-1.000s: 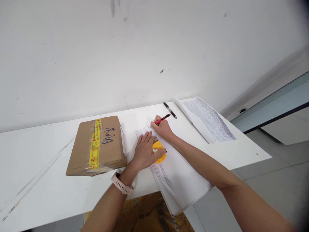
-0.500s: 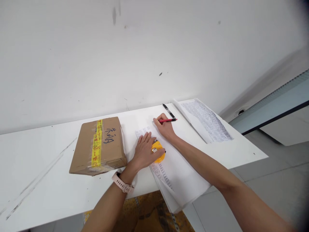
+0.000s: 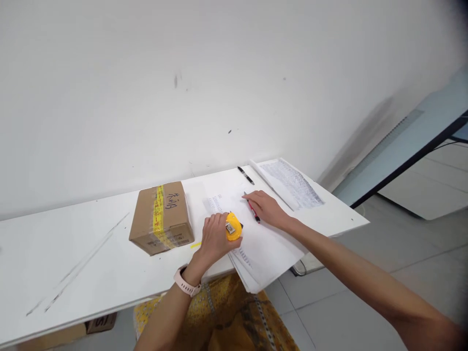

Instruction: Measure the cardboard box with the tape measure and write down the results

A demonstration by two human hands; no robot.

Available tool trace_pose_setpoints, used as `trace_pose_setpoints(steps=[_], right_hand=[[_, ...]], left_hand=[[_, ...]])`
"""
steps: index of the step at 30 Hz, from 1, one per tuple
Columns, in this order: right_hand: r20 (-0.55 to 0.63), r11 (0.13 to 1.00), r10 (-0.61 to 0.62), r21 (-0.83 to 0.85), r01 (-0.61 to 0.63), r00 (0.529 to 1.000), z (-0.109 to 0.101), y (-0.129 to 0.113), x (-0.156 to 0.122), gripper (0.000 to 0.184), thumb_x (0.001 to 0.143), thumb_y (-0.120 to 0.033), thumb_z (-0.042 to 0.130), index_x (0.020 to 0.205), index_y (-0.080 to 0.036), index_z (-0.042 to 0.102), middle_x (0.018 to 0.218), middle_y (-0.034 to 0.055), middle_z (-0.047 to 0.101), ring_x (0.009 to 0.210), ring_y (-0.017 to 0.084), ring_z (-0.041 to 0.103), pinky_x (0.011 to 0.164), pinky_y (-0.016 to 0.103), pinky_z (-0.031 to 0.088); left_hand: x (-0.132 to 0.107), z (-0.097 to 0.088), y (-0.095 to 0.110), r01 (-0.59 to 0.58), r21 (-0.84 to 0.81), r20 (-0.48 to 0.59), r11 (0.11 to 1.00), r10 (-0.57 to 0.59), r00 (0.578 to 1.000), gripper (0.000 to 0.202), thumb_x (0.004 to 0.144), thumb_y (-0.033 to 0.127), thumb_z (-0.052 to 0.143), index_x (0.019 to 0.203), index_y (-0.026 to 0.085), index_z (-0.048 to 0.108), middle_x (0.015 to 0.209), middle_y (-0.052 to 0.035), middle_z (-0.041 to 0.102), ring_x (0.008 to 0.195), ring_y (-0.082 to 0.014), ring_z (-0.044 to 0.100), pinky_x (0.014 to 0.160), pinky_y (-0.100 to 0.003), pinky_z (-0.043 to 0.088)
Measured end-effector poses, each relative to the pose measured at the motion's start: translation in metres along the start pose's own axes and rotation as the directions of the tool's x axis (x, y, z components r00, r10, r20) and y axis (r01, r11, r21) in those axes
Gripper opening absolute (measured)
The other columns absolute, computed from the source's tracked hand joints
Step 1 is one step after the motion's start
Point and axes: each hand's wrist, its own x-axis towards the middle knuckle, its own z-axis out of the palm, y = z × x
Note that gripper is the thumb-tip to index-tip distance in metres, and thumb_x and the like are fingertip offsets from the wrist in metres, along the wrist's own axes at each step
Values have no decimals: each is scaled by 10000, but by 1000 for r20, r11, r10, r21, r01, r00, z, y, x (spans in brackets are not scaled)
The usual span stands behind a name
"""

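Your left hand (image 3: 215,236) grips the tape measure (image 3: 237,225) over the papers (image 3: 270,251) on the table (image 3: 91,243), thumb at its near edge, presumably for security. The red pen (image 3: 253,210) lies along your right hand (image 3: 267,207), fingers extended; grip undetermined. Half a second earlier, your left fingers lay flat and your right pinched the pen.

Bright yellow tape measure (image 3: 234,228) with a silver clip. Red-and-black pen (image 3: 253,211); a second pen (image 3: 245,175), black with a grey middle. White sheets (image 3: 268,251) with rows of dark writing. Brown cardboard box (image 3: 144,219), black handwriting, banded by yellow tape (image 3: 158,214) with red characters. Pale pink watch strap (image 3: 182,281). White worktop (image 3: 149,275), streaked dark grey. Mustard-and-brown patterned fabric (image 3: 219,319).
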Motion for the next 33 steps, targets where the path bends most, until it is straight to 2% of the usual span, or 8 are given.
trace_pose_setpoints(steps=[2,5,9,14,17,22,29,33], right_hand=[[103,956,75,276,-101,992,-7,-35,-3,395,994,-405,363,1152,-218,674,1107,105,691,1058,259,598,917,422,463],[346,828,-14,530,-183,938,-14,-89,-10,547,978,-584,335,1086,-188,698,1020,103,701,958,224,625,858,373,472],[428,815,-149,564,-135,891,-13,-142,-14,526,927,-624,451,1062,-173,686,936,88,679,852,194,592,766,328,450],[501,848,-261,528,-53,825,8,-185,-9,454,895,-599,531,1043,-194,673,897,61,648,812,179,561,686,292,408],[559,849,-322,528,-29,764,20,-205,-5,432,876,-598,556,857,-182,671,810,38,622,746,156,529,631,273,378],[632,870,-410,487,74,658,26,-230,0,388,876,-550,583,935,-176,664,838,30,621,746,137,519,630,259,380],[704,886,-386,464,26,596,20,-240,12,462,776,-619,682,813,-167,594,729,-10,529,642,100,437,531,235,319],[717,868,-400,496,-16,571,24,-239,9,501,774,-623,689,985,-177,603,832,18,598,721,121,520,594,237,401]], left_hand=[[-18,-14,10,2,-66,-40,998,-5,999,570,721,310,728,1231,169,517,1035,-87,625,968,-279,607,855,-411,479],[-52,-43,23,34,-323,-129,946,-80,988,494,733,259,696,1193,192,530,1003,-43,617,880,-208,603,787,-320,489],[-100,-74,32,166,-573,-171,802,-315,934,451,699,232,665,1137,177,573,926,-28,619,787,-186,570,722,-298,471],[-149,-85,30,209,-684,-200,699,-456,867,499,688,306,684,1161,181,585,937,-30,638,802,-197,566,726,-296,471],[-169,-86,28,203,-718,-233,666,-504,832,511,691,324,688,1176,188,598,930,-27,649,795,-196,563,720,-290,472],[-188,-88,22,176,-774,-268,608,-566,779,526,671,335,722,1163,187,611,994,-56,670,881,-231,599,710,-283,483],[-197,-92,12,177,-800,-198,573,-531,824,506,657,200,691,1155,233,609,873,-9,647,742,-192,578,659,-269,509],[-197,-87,14,167,-834,-182,526,-548,817,527,632,177,700,1145,242,600,881,-11,651,732,-196,590,638,-270,510]])
